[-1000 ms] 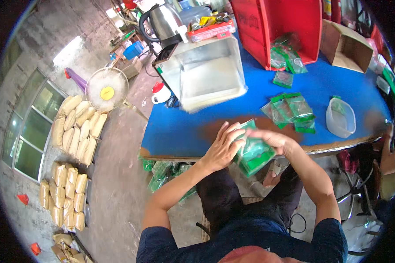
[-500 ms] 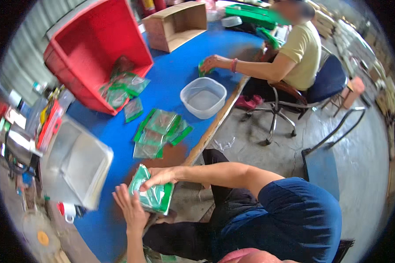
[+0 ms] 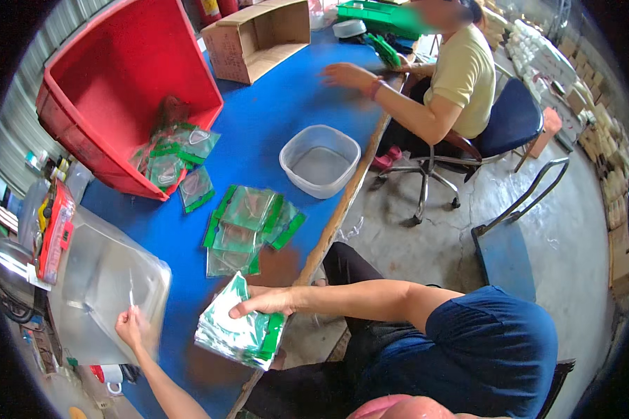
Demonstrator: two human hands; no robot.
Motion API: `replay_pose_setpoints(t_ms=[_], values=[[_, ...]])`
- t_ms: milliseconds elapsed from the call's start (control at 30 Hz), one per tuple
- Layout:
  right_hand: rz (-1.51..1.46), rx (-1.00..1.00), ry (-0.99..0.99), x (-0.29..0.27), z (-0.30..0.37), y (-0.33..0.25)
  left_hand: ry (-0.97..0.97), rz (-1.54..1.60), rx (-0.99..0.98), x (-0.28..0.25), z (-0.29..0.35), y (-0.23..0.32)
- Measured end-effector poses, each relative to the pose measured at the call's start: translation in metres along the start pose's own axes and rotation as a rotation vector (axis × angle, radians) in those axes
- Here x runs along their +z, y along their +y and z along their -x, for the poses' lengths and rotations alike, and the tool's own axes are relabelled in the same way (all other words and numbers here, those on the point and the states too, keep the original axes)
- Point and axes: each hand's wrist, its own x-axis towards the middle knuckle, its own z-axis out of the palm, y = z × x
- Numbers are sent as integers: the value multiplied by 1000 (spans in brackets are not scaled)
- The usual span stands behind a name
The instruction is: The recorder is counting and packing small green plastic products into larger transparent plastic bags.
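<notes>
My right hand (image 3: 264,303) grips a stack of clear plastic packets with green edges (image 3: 237,332), its thumb pressed on top, at the table's near edge. My left hand (image 3: 133,327) is closed in a pinch over the translucent plastic bin (image 3: 108,262) at the left. A thin pale sliver shows above its fingertips, too small to name. Beyond the stack, several green-edged packets (image 3: 241,241) overlap on the blue table (image 3: 258,115). More packets (image 3: 178,150) spill from the mouth of a tipped red crate (image 3: 136,80).
An open translucent tub (image 3: 320,164) stands near the table's right edge. At the back is a cardboard box (image 3: 258,42) on its side. A seated co-worker (image 3: 461,91) holds green packets (image 3: 386,52) at the far right. A blue trolley (image 3: 507,251) stands on the floor.
My left hand has left the packet stack and moved left over the translucent bin. My right hand still holds the stack. The co-worker's near hand has lifted off the table, and the view has shifted slightly.
</notes>
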Motion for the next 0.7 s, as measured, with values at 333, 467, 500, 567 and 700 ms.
replay_pose_setpoints(t_ms=[333, 467, 500, 567, 700], values=[[2, 19, 7, -2, -1, -4, -55, 27, -162, -5, -33, -21], [44, -11, -36, 21, -3, 1, 20, 19, -213, -61, -31, -37], [140, -43, 27, 25, -9, 9, 170, 35, -172, -84, -21, -39], [206, -115, -95, 27, 3, -2, 200, -388, 237, -112, -12, -16], [120, -46, 69, -16, 24, -15, 357, -427, 398, 9, 10, 114]])
